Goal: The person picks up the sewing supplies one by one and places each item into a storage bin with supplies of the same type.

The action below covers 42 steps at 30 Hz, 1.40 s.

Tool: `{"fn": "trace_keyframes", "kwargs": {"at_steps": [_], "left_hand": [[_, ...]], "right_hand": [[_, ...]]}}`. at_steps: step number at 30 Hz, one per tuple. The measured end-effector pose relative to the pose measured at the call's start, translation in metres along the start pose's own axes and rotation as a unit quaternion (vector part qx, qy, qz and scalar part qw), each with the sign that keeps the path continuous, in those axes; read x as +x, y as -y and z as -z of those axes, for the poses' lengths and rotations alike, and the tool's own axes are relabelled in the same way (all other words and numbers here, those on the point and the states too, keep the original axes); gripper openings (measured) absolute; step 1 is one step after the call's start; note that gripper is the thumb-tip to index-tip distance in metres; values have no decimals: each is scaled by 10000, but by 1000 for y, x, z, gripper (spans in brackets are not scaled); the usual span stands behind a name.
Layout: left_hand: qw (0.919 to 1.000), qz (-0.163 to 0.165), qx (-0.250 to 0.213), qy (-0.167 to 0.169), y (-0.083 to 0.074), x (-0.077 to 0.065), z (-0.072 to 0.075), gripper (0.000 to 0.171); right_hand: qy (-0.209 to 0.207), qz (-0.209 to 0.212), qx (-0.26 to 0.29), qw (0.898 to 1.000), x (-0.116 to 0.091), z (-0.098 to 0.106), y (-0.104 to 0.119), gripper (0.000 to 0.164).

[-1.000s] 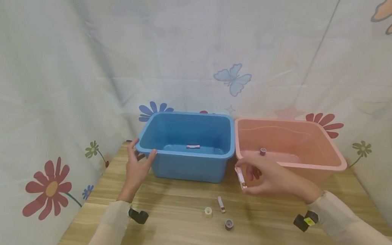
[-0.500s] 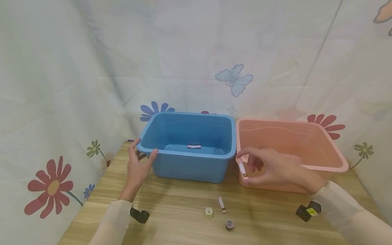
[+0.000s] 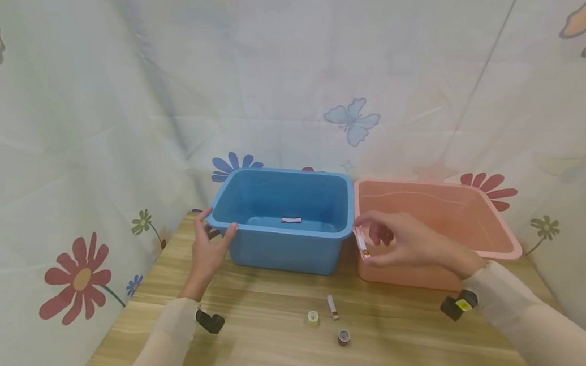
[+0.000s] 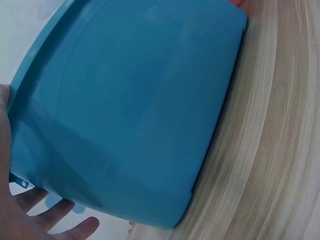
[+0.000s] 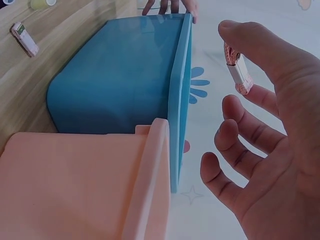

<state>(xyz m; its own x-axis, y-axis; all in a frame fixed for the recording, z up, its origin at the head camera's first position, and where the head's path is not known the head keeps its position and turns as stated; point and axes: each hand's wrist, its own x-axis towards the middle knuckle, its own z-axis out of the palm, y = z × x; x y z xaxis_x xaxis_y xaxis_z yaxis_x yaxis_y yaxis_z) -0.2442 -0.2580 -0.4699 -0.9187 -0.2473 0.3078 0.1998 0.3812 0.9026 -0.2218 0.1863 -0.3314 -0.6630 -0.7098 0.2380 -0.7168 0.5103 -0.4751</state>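
Note:
My right hand [image 3: 411, 242] pinches a small pink thread skein with a white paper band [image 5: 239, 75] between thumb and index finger; the other fingers are loosely bent. It hovers by the pink bin's [image 3: 414, 276] front left corner, close to where the bins meet. With my left hand [image 3: 208, 253] I hold the front left corner of the blue bin [image 3: 283, 250], thumb on the rim and fingers around the side. Inside the blue bin lies another skein [image 3: 291, 220]. On the table are one more skein [image 3: 332, 307], a pale yellow-green roll [image 3: 312, 317] and a dark grey roll [image 3: 344, 338].
Both bins stand side by side on the wood-grain table [image 3: 270, 357], their rims nearly touching. Right behind them hangs a white curtain [image 3: 279, 91] printed with flowers and butterflies. My right hand hides part of the pink bin's inside.
My right hand has risen with the skein, up to the pink bin's rim level. It now covers a dark roll seen inside the pink bin earlier. The left hand has stayed on the blue bin.

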Motion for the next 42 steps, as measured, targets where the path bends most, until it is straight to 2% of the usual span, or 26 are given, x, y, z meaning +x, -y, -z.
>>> {"fn": "trace_keyframes", "kwargs": {"at_steps": [10, 19, 26, 36, 42], "left_hand": [[10000, 36, 59, -25, -2, 1, -1, 85], [10000, -1, 55, -24, 0, 1, 0, 85], [10000, -7, 85, -50, 0, 1, -1, 85], [9999, -4, 51, -89, -2, 0, 0, 84], [10000, -4, 56, -58, -2, -1, 0, 85]], "right_hand": [[-154, 188, -137, 9996, 10, 5, -4, 60], [-176, 46, -33, 9998, 20, 8, -6, 57], [-235, 78, 3, 9997, 28, 13, -7, 46], [-206, -59, -35, 9998, 34, 15, -9, 55], [-223, 16, -11, 9997, 39, 15, -9, 57]]}}
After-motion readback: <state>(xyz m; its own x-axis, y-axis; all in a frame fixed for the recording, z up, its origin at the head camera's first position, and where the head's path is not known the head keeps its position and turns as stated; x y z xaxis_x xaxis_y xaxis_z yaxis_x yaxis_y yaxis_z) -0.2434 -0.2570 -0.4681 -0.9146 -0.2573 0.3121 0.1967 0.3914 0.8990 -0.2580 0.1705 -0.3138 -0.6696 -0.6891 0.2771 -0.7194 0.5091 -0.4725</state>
